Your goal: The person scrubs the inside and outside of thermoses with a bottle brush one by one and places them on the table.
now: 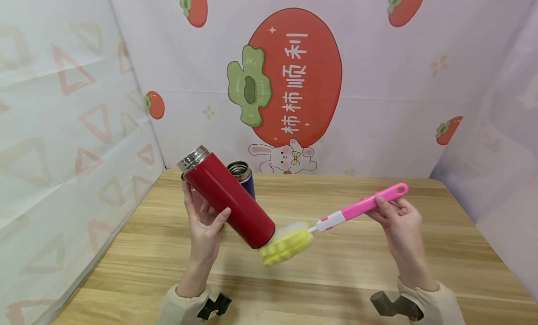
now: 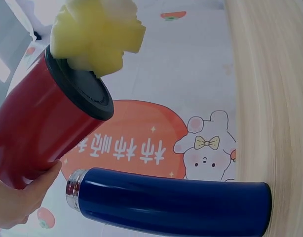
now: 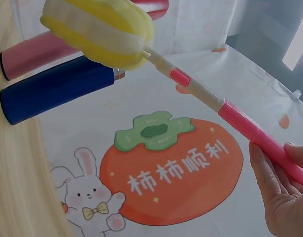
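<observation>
My left hand grips a red thermos flask above the table, tilted with its uncapped steel mouth up to the left and its black base down to the right. In my right hand is a bottle brush, held by its pink handle. The brush's yellow and white sponge head is at the outside of the flask's base and looks to touch it. In the head view the base partly overlaps the sponge.
Behind the red flask stands an uncapped blue flask on the wooden table. Next to it is a pink flask, mostly hidden in the head view. A printed cloth hangs along the table's back.
</observation>
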`<action>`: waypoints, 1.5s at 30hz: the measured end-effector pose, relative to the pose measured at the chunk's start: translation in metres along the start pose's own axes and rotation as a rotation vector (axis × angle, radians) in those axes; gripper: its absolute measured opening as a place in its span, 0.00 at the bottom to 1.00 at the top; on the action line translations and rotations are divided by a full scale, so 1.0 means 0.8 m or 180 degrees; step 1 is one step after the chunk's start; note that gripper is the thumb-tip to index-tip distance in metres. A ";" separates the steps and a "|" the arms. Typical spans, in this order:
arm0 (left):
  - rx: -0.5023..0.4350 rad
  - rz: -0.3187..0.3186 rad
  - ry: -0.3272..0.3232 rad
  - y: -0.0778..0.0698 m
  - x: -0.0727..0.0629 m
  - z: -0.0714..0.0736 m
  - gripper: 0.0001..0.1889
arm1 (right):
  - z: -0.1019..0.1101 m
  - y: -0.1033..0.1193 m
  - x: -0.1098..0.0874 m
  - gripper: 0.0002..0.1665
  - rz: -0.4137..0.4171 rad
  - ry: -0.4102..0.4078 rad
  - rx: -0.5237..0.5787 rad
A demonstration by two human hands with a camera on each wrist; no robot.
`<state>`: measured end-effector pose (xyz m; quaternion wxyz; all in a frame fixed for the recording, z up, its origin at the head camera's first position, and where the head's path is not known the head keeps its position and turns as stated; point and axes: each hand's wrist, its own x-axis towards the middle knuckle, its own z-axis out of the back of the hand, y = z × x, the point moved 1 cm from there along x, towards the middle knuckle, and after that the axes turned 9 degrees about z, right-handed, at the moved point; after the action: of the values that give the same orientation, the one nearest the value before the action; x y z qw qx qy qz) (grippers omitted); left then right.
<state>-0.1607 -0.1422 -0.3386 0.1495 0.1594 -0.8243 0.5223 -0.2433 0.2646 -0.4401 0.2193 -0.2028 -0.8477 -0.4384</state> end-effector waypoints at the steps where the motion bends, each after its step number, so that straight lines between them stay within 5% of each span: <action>1: 0.0005 0.0001 0.0000 0.000 0.000 0.000 0.49 | -0.007 0.008 0.000 0.16 0.0050 0.0039 0.0031; 3: 0.0013 0.0006 0.0006 -0.001 0.000 0.001 0.48 | -0.037 0.032 0.000 0.15 0.0005 -0.0043 0.0076; 4: 0.0014 0.0012 0.0008 -0.001 0.000 0.001 0.48 | -0.021 0.023 0.001 0.15 0.0055 -0.0033 0.0143; 12: 0.0042 0.0017 0.0032 -0.002 0.000 0.000 0.48 | -0.127 0.100 -0.004 0.08 0.0131 -0.0424 0.0051; 18: 0.0032 -0.0014 0.0057 -0.002 -0.001 -0.001 0.48 | -0.138 0.109 -0.003 0.06 0.0067 -0.0573 0.0034; 25: 0.0041 -0.0012 0.0076 -0.003 -0.003 -0.003 0.48 | -0.132 0.099 -0.003 0.06 0.0064 -0.0638 0.0025; 26: 0.0045 -0.0016 0.0075 -0.003 -0.003 -0.003 0.49 | -0.110 0.084 0.000 0.07 0.0069 -0.0598 0.0158; 28: 0.0040 -0.0033 0.0089 -0.004 -0.003 -0.004 0.49 | -0.106 0.077 -0.001 0.08 -0.0001 -0.0587 0.0193; 32: 0.0042 -0.0048 0.0100 -0.003 -0.003 -0.005 0.49 | -0.011 0.007 0.004 0.15 0.0012 -0.0367 0.0042; 33: 0.0042 -0.0048 0.0104 -0.003 -0.003 -0.005 0.49 | -0.009 0.001 0.002 0.16 0.0001 -0.0390 -0.0147; 35: 0.0058 -0.0043 0.0097 -0.002 -0.003 -0.006 0.49 | 0.035 -0.036 0.004 0.20 0.0055 -0.0368 -0.0304; 45: 0.0083 -0.0070 0.0057 0.000 -0.005 -0.006 0.49 | 0.014 -0.062 -0.010 0.22 -0.0168 -0.0250 -0.0303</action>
<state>-0.1570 -0.1377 -0.3381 0.1605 0.1658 -0.8143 0.5326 -0.2656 0.2464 -0.4831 0.1644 -0.2076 -0.8389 -0.4755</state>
